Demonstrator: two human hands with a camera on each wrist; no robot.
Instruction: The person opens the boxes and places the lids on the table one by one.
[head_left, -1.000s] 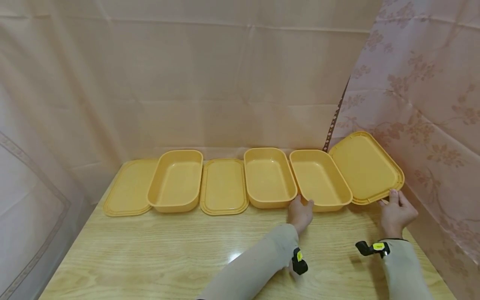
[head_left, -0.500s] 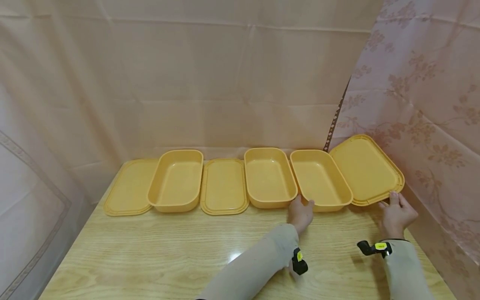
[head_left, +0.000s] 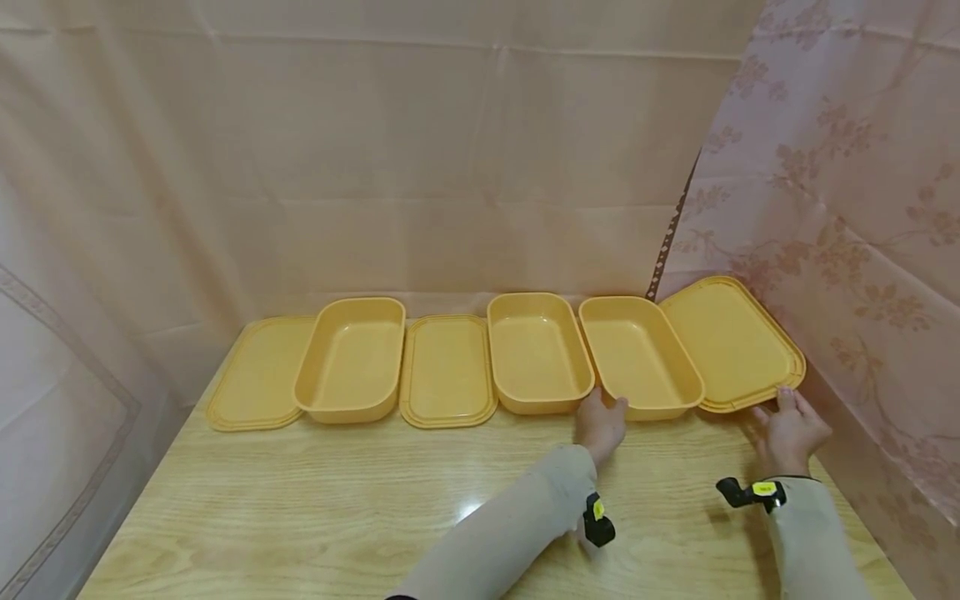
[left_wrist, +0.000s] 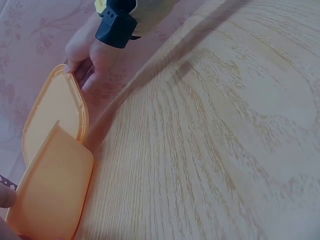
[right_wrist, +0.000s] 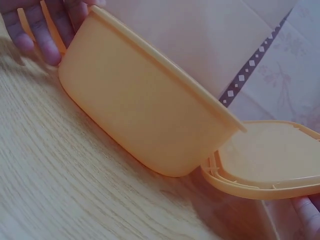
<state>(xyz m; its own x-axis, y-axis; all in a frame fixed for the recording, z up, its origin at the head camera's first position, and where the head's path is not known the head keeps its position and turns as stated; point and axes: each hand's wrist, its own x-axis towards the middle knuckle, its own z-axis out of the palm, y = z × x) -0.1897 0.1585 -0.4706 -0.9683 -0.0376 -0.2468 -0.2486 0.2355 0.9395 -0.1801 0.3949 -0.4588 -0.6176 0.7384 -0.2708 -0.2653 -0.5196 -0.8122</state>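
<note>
In the head view, the right hand (head_left: 791, 433) pinches the near edge of the rightmost yellow lid (head_left: 738, 342), thumb above and fingers below. That lid slants, its raised side against the floral curtain. Beside it stands the rightmost open yellow box (head_left: 641, 354). The left hand (head_left: 600, 429) touches this box's near left corner, in the gap by the neighbouring box (head_left: 538, 350). From the right wrist view, the left fingers (right_wrist: 42, 37) look spread and fairly straight beside the box corner, with the thumb at its rim. Much of the left hand is outside its own wrist view.
Further left, another lid (head_left: 448, 371), a box (head_left: 352, 358) and a lid (head_left: 262, 375) continue the row on the wooden table (head_left: 315, 508). A beige curtain (head_left: 420, 167) hangs behind. The floral curtain (head_left: 862, 208) borders the right side.
The rightmost lid has sunk slightly, its far edge coming down, while the right hand keeps hold of its near edge. The left hand and the boxes stay in place.
</note>
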